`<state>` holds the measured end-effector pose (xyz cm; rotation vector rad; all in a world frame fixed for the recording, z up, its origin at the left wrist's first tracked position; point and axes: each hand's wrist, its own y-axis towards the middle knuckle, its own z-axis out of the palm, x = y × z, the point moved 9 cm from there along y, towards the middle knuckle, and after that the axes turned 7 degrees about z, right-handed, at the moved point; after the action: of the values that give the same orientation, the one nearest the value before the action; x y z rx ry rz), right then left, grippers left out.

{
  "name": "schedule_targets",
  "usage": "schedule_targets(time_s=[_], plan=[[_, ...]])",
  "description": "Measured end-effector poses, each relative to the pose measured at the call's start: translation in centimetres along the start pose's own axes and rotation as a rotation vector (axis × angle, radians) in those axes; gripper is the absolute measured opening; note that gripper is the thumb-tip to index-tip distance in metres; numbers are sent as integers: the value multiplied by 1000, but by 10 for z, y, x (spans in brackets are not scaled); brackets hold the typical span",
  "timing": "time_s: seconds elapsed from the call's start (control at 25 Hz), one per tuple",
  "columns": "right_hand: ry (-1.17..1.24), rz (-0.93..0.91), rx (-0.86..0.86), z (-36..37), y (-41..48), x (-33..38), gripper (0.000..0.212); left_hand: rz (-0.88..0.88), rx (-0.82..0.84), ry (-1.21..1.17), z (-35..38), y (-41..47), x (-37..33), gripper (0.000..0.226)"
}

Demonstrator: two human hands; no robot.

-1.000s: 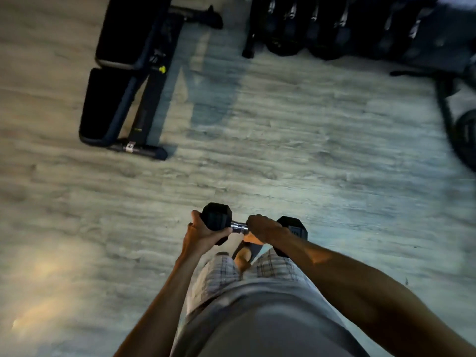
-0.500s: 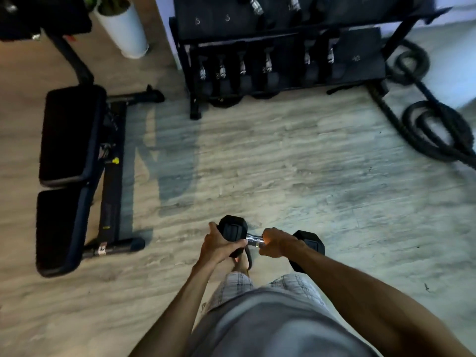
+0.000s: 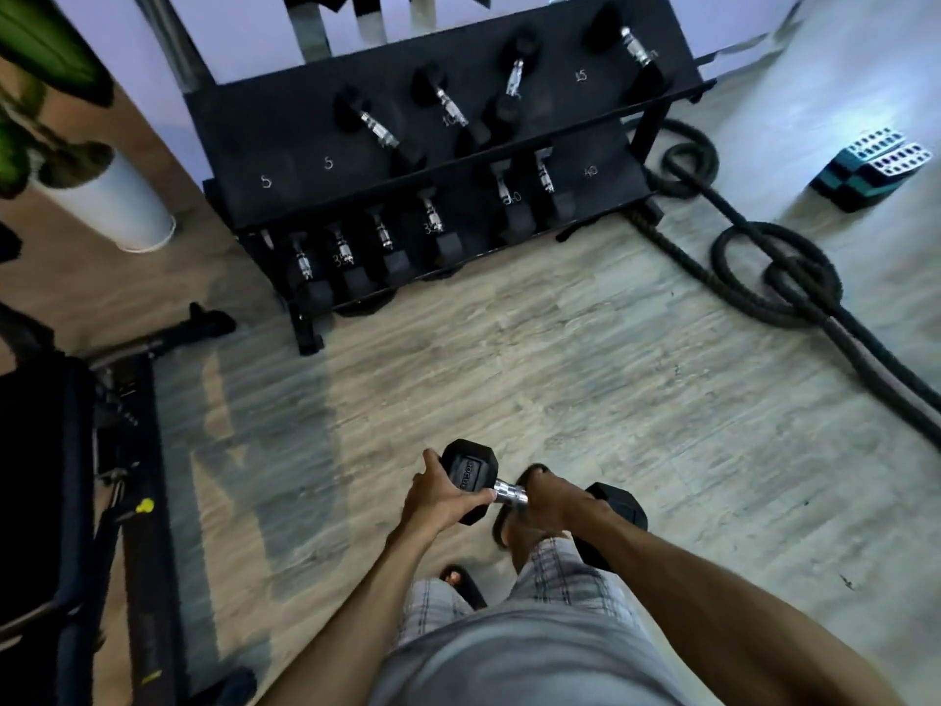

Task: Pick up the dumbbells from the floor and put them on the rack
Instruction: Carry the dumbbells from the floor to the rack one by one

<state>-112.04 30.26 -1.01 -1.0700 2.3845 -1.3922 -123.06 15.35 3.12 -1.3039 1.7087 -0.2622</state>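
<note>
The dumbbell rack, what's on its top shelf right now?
The rack's top shelf holds four black hex dumbbells, lying at angles toward its right side. The left part is bare, with chalked 5 marks. Nothing hides the shelf's surface.

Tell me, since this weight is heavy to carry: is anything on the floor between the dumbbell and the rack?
Nothing visible. Bare floor lies between the dumbbell and the rack. The coiled rope lies off to the right, the bench to the left.
</note>
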Motion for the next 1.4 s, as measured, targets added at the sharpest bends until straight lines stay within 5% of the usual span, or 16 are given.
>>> schedule_targets(time_s=[0.76,1.0,1.4], plan=[[180,116,66,-283,194,-98,38,-11,147,152,-17,268,-284,89],[218,144,93,-357,250,-130,35,-36,202,165,-10,346,-352,106],[218,189,63,-558,378,-152,36,7,214,119,-50,522,-509,110]])
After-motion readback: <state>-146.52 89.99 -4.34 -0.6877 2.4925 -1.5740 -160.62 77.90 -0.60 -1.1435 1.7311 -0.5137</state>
